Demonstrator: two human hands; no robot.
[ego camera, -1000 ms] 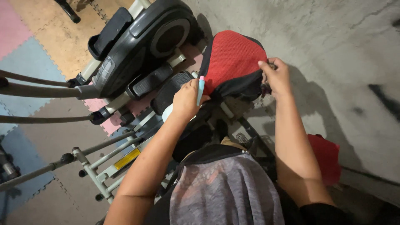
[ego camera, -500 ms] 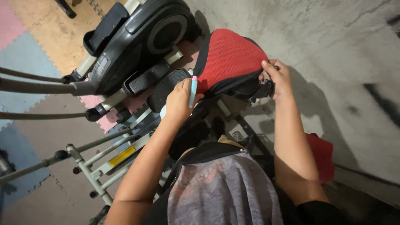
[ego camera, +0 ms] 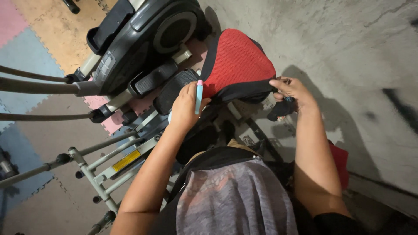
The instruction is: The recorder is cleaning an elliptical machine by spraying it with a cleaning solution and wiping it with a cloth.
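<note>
Against the grey concrete wall (ego camera: 348, 39), a red mesh seat cover (ego camera: 237, 61) with black trim sits stretched over a seat pad, between the person's two hands. The left hand (ego camera: 185, 106) grasps the near left edge of the cover and at the same time carries a slim light-blue tool with a pink tip (ego camera: 199, 96), clamped upright between the fingers. The right hand (ego camera: 292, 90) is pinched closed on the black trim at the cover's right lower corner, where a dark strap or tab (ego camera: 281, 109) hangs below the fingers; what exactly the fingertips hold there cannot be told.

Risks, as judged from this position: the left hand does double duty, so the tool could slip free or its tip could snag or mark the mesh if the grip shifts. The trim looks taut at both corners; an uneven pull from one side could drag the cover off the pad or skew it. The work is done leaning over an elliptical trainer (ego camera: 143, 48) and a grey metal frame (ego camera: 104, 169), just beside the left forearm, so an elbow could knock a pedal (ego camera: 174, 89) or bar.

The cover lies directly ahead, touching both hands, one at each lower corner.
</note>
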